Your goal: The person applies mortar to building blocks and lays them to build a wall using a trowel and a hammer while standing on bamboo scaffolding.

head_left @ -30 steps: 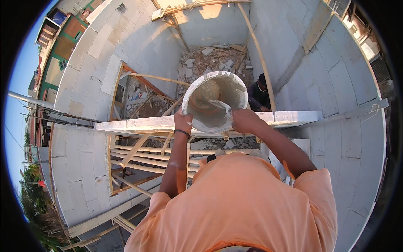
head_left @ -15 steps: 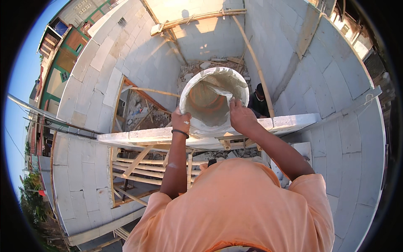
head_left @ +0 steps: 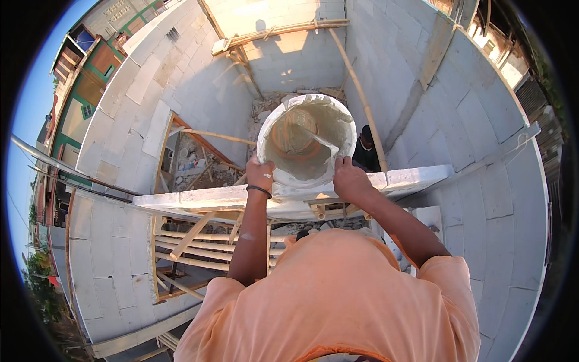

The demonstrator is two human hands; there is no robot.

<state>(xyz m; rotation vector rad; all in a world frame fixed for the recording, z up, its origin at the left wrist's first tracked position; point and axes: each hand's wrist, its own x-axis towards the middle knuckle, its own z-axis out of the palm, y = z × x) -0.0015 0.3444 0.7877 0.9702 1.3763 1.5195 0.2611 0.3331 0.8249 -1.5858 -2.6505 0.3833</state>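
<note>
Head view: just above mid-frame, our left hand (head_left: 260, 175) and right hand (head_left: 350, 180), fingers curled closed, grip a smeared bucket (head_left: 329, 125) by its rim.

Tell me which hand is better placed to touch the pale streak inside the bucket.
Probably the right hand: it is at the bucket's lower right rim, close to the pale streak. The left hand grips the lower left rim, farther away.

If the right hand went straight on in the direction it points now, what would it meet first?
Most likely the bucket: the right hand appears to be at its near right rim. Past that, the line seems to cross the bucket's opening, though depth is unclear.
</note>
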